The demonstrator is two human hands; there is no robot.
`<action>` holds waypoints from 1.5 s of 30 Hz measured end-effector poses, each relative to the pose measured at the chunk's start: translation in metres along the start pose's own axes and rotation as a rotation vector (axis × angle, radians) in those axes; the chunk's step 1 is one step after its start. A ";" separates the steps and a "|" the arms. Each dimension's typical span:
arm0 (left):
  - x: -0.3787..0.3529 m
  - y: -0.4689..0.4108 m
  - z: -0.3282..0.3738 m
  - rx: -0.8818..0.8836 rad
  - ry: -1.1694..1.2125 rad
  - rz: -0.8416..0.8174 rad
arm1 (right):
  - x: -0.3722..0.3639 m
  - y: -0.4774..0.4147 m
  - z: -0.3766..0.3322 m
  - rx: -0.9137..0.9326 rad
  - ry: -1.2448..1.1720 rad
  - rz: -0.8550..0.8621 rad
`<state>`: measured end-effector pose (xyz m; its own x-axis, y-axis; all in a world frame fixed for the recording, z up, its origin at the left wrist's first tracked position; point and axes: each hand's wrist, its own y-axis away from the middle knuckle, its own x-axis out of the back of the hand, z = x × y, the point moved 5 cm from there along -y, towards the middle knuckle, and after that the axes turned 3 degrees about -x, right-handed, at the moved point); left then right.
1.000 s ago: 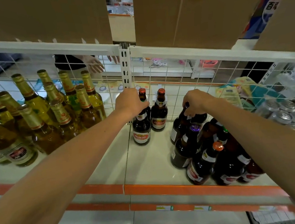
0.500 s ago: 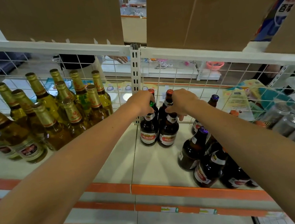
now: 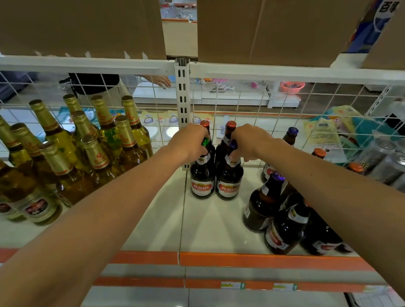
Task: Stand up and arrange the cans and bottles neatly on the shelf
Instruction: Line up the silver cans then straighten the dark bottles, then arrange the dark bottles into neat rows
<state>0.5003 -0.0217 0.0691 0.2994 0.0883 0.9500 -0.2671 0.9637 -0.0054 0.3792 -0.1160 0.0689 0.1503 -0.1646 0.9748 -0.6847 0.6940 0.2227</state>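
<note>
1. Hands apart, each on a bottle neck: my left hand grips a green-capped bottle, my right hand a purple-capped bottle.
2. Both stand upright on the shelf, side by side, just in front of two red-capped bottles, to build a square block.
3. Unsorted brown bottles crowd to the right.

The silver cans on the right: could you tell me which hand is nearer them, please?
Right. The right hand grips a blue-capped bottle left of the silver cans; the left hand, gripping a green-capped bottle, is farther left.
</note>
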 end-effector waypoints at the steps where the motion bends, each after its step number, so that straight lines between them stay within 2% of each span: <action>1: 0.000 0.000 0.000 -0.001 -0.001 0.003 | 0.000 -0.001 0.000 -0.004 0.000 0.007; 12: -0.003 -0.003 -0.001 -0.011 0.010 0.034 | 0.000 -0.011 -0.001 -0.006 -0.045 -0.004; 21: -0.005 -0.004 -0.003 0.005 0.020 -0.025 | -0.003 -0.005 0.000 -0.028 -0.047 -0.039; 24: -0.004 0.001 -0.004 0.032 0.032 -0.055 | -0.003 0.005 0.007 -0.039 -0.111 -0.103; 26: 0.003 0.004 -0.001 0.019 0.010 -0.001 | 0.000 0.015 0.013 -0.060 -0.101 -0.139; 29: 0.022 0.011 0.012 -0.051 0.052 0.198 | 0.008 0.027 0.024 -0.125 -0.068 -0.174; 31: 0.030 0.015 0.027 -0.113 0.084 0.249 | 0.011 0.037 0.031 -0.169 -0.075 -0.206; 33: 0.028 0.017 0.045 -0.156 0.134 0.178 | 0.015 0.049 0.037 -0.221 -0.080 -0.237; 36: 0.009 0.019 0.073 -0.207 0.135 -0.022 | 0.018 0.069 0.043 -0.284 -0.057 -0.270; 41: -0.027 0.025 0.094 -0.222 0.102 -0.166 | 0.000 0.090 0.050 -0.366 -0.109 -0.409; 45: -0.046 0.027 0.092 -0.209 0.136 -0.233 | -0.001 0.097 0.047 -0.310 -0.095 -0.336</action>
<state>0.3953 -0.0224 0.0543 0.4534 -0.1206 0.8831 0.0118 0.9915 0.1294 0.2793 -0.0814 0.0887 0.2513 -0.4695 0.8464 -0.3615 0.7657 0.5320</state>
